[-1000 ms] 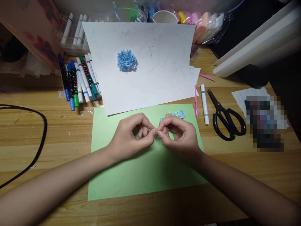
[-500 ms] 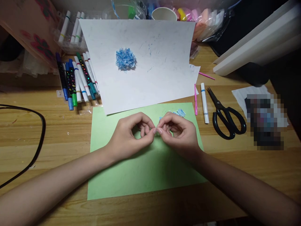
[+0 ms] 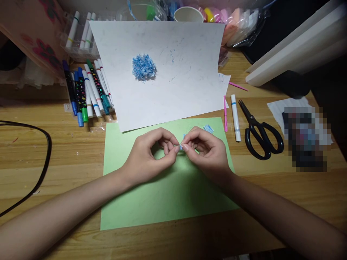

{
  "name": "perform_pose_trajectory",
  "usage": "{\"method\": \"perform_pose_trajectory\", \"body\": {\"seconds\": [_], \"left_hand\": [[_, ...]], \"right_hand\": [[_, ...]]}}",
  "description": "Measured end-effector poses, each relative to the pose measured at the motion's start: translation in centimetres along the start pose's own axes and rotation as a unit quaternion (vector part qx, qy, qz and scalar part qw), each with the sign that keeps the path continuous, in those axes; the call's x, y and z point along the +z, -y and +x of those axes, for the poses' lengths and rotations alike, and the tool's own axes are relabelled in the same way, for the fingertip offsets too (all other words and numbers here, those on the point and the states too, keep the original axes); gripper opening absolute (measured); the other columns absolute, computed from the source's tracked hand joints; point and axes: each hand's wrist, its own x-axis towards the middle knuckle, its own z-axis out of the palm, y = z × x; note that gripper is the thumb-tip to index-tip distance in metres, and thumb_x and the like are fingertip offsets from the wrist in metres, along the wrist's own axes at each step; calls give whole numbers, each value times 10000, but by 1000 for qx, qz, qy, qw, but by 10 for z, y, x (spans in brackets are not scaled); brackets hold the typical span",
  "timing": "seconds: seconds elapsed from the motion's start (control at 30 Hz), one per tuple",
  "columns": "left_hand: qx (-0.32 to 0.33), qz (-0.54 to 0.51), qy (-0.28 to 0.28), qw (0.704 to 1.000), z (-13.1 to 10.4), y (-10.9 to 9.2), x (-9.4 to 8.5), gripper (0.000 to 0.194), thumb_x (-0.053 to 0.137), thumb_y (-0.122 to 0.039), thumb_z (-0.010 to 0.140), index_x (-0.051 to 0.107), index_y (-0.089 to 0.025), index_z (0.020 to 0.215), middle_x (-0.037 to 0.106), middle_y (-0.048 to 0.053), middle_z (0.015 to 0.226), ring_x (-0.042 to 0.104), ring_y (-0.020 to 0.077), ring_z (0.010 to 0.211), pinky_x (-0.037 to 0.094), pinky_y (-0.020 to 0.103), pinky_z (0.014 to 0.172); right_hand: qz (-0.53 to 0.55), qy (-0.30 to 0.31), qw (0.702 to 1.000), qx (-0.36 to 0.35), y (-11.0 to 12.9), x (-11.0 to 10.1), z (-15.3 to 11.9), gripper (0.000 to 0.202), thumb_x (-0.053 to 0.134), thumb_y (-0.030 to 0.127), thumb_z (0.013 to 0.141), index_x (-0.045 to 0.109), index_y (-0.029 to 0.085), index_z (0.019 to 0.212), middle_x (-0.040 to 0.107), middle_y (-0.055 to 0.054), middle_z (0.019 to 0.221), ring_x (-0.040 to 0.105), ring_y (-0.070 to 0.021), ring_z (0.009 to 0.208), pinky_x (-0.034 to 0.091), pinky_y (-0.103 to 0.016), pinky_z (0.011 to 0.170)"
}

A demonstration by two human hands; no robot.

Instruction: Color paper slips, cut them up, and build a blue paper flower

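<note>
Above a green sheet of paper (image 3: 151,202), my left hand (image 3: 151,151) and my right hand (image 3: 207,148) meet fingertip to fingertip. Both pinch a tiny blue-and-white piece of paper (image 3: 181,147), mostly hidden by the fingers. Beyond my right hand's knuckles lies a blue-coloured paper scrap (image 3: 208,128) on the green sheet, and a bit of another shows behind the index finger. Farther back, a fluffy cluster of blue-and-white paper bits (image 3: 144,67) rests on a white sheet (image 3: 168,97).
To the right lie black-handled scissors (image 3: 261,133), a white marker (image 3: 235,119) and pink sticks (image 3: 225,113). Several markers (image 3: 89,90) are bunched at the left, near a black cable (image 3: 48,151). A white cup (image 3: 189,14) and bagged colourful material (image 3: 241,25) stand at the back.
My fingertips have shifted slightly, and a bit of the blue-and-white paper now shows between them. The right hand covers more of the scraps behind it. The view has moved a little.
</note>
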Motion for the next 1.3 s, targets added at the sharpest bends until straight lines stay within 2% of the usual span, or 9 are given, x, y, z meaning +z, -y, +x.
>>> {"method": "perform_pose_trajectory", "body": {"seconds": [0.73, 1.3], "left_hand": [[97, 130, -51, 985, -4, -1, 2, 73, 637, -92, 694, 608, -147, 732, 590, -13, 649, 518, 78, 564, 433, 214, 515], [92, 143, -67, 983, -5, 1, 2, 71, 645, -125, 692, 601, -150, 742, 573, -20, 642, 498, 72, 542, 414, 210, 485]], "right_hand": [[-25, -19, 999, -19, 0, 4, -2, 122, 621, 74, 704, 574, 187, 701, 500, 26, 682, 440, -79, 542, 347, -221, 446], [-22, -22, 999, -24, 0, 3, -3, 120, 630, 76, 706, 582, 185, 708, 495, 26, 676, 441, -81, 548, 342, -219, 446]]}}
